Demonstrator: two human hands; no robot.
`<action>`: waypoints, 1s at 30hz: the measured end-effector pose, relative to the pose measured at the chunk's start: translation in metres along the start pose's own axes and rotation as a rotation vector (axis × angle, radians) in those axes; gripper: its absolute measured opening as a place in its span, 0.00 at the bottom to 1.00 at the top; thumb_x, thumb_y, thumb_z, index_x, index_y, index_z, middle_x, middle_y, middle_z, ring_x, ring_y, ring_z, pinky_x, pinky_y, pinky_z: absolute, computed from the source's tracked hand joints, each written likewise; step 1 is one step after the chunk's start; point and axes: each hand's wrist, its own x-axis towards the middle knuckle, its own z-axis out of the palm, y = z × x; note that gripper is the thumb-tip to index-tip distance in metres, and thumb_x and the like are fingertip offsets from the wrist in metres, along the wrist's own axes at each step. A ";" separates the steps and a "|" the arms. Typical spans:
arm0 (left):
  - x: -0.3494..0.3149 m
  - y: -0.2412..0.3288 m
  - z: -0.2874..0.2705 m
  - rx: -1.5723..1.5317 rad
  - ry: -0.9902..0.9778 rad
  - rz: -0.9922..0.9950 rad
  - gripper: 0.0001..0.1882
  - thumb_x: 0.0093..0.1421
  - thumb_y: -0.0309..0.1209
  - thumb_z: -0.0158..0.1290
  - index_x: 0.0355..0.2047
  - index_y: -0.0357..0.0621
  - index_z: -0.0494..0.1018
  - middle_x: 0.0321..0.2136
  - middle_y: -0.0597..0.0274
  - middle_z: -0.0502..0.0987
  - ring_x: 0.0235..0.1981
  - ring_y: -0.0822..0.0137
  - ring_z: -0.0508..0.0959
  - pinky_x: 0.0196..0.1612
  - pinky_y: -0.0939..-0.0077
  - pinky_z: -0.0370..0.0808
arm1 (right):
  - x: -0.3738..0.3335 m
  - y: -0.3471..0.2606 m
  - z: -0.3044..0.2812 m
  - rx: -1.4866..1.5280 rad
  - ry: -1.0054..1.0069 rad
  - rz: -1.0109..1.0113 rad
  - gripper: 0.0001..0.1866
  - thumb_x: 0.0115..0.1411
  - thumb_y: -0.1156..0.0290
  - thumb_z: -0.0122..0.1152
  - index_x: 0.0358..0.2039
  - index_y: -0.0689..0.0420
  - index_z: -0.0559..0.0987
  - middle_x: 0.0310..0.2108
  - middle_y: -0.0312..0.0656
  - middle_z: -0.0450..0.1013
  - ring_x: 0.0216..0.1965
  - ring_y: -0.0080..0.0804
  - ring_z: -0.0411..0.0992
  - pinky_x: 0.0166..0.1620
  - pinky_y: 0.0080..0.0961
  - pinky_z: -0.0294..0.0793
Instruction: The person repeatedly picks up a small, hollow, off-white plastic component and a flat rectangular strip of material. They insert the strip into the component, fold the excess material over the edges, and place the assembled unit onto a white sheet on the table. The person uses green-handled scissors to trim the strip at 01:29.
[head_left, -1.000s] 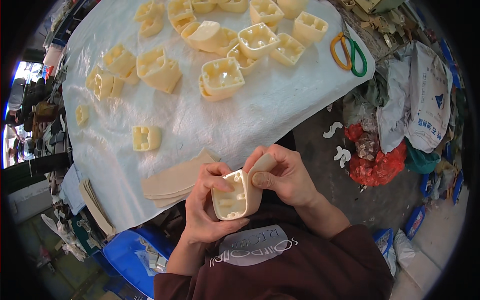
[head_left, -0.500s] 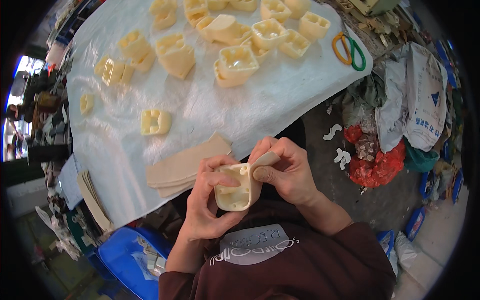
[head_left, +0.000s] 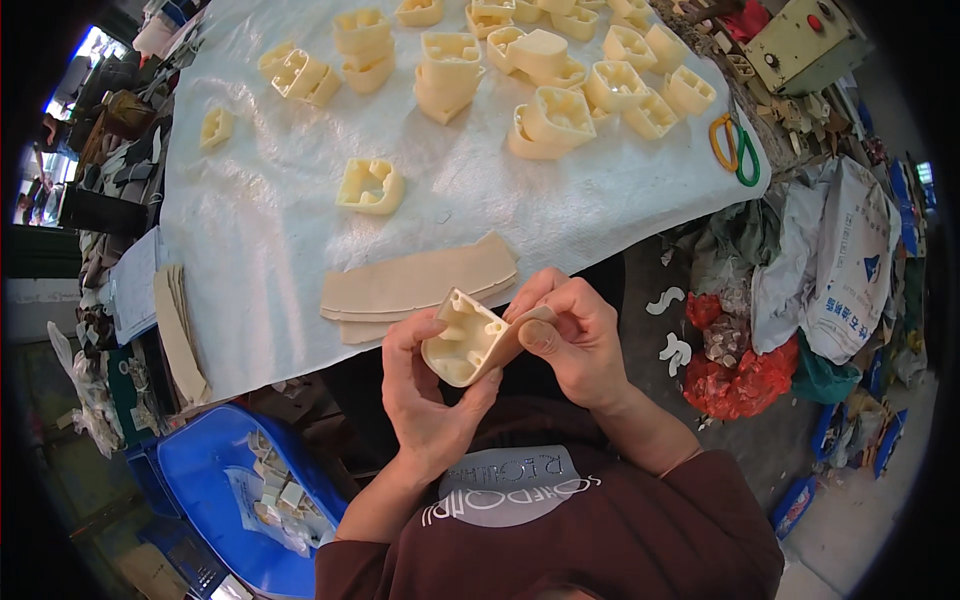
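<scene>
My left hand (head_left: 428, 408) grips a hollow cream plastic shell (head_left: 462, 345) with rounded corners, its open side with inner posts facing up. Against the shell's right side lies a thin beige strip (head_left: 511, 342), pinched between the thumb and fingers of my right hand (head_left: 582, 345). Part of the strip is hidden behind the thumb. Just beyond my hands, a stack of similar beige strips (head_left: 420, 280) rests on the white-covered table (head_left: 270, 230). A single cream shell (head_left: 370, 187) sits past that stack.
Several cream shells (head_left: 555, 120) are grouped at the table's far side, some stacked. Scissors (head_left: 735, 150) with orange and green handles lie near the right edge. More strips (head_left: 180, 335) hang over the left edge. A blue bin (head_left: 200, 460) stands lower left; bags (head_left: 745, 375) lie right.
My left hand has turned the shell, and the strip now lies along its side rather than sticking up from the corner. The whole view has shifted, with the table sliding right and upward.
</scene>
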 end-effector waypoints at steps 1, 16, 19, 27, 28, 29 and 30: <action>0.000 0.000 -0.003 -0.014 -0.025 -0.020 0.33 0.40 0.16 0.59 0.48 0.39 0.58 0.45 0.56 0.63 0.47 0.65 0.68 0.51 0.72 0.66 | 0.000 0.000 0.000 0.008 -0.019 0.033 0.06 0.58 0.75 0.57 0.30 0.60 0.69 0.35 0.39 0.65 0.32 0.19 0.65 0.35 0.17 0.69; 0.002 -0.003 -0.030 -0.009 -0.256 0.017 0.39 0.36 0.10 0.54 0.53 0.39 0.62 0.50 0.54 0.61 0.53 0.61 0.66 0.52 0.71 0.67 | -0.008 0.005 0.017 0.015 -0.156 0.083 0.09 0.55 0.72 0.61 0.29 0.56 0.68 0.34 0.34 0.59 0.32 0.18 0.60 0.34 0.17 0.66; 0.003 -0.001 -0.026 0.023 -0.223 0.062 0.37 0.36 0.10 0.54 0.51 0.40 0.64 0.51 0.52 0.63 0.54 0.59 0.65 0.52 0.70 0.68 | -0.005 0.003 0.011 -0.125 -0.236 0.051 0.10 0.54 0.72 0.62 0.31 0.56 0.68 0.34 0.35 0.59 0.33 0.19 0.60 0.35 0.18 0.65; 0.008 -0.002 -0.020 0.143 -0.262 0.222 0.35 0.36 0.10 0.57 0.48 0.39 0.66 0.50 0.48 0.67 0.55 0.53 0.67 0.53 0.67 0.68 | 0.003 0.000 0.005 0.159 -0.118 0.317 0.28 0.40 0.71 0.74 0.40 0.57 0.67 0.37 0.37 0.62 0.41 0.26 0.63 0.44 0.22 0.65; 0.008 -0.003 -0.019 0.061 -0.269 0.184 0.34 0.36 0.10 0.58 0.48 0.39 0.66 0.50 0.48 0.66 0.54 0.53 0.67 0.53 0.67 0.68 | 0.005 -0.001 0.007 0.234 -0.060 0.378 0.33 0.37 0.71 0.76 0.42 0.57 0.66 0.38 0.38 0.63 0.43 0.28 0.64 0.48 0.24 0.64; 0.007 -0.006 -0.018 -0.021 -0.275 0.145 0.33 0.37 0.11 0.58 0.48 0.39 0.66 0.51 0.47 0.66 0.54 0.54 0.67 0.53 0.66 0.68 | 0.007 0.000 0.007 0.288 -0.061 0.401 0.36 0.36 0.71 0.76 0.45 0.57 0.65 0.39 0.39 0.64 0.44 0.29 0.64 0.50 0.25 0.64; 0.007 -0.007 -0.017 -0.103 -0.281 0.106 0.33 0.37 0.11 0.58 0.47 0.39 0.67 0.51 0.47 0.66 0.54 0.54 0.68 0.53 0.66 0.68 | 0.009 0.000 0.007 0.342 -0.062 0.425 0.40 0.34 0.70 0.77 0.48 0.57 0.64 0.41 0.39 0.64 0.45 0.29 0.64 0.51 0.26 0.64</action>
